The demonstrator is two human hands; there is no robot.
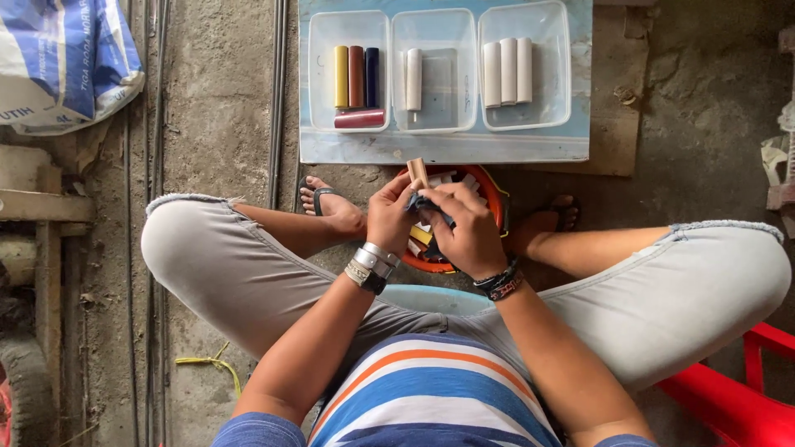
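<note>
A short beige tube (417, 173), judged light, stiff and smooth, is gripped at its lower end by the left hand (389, 217); a dark cloth (431, 205) is clutched by the right hand (468, 228), above the orange bucket (495, 194) at six o'clock of the trays (447, 147).

Both hands, left hand (387, 217) and right hand (468, 228), meet directly above a bucket (495, 199) on the floor (224, 99). Beyond them, a board (447, 149) carries three trays (435, 70) side by side, short tubes (356, 76) lying inside each.
</note>
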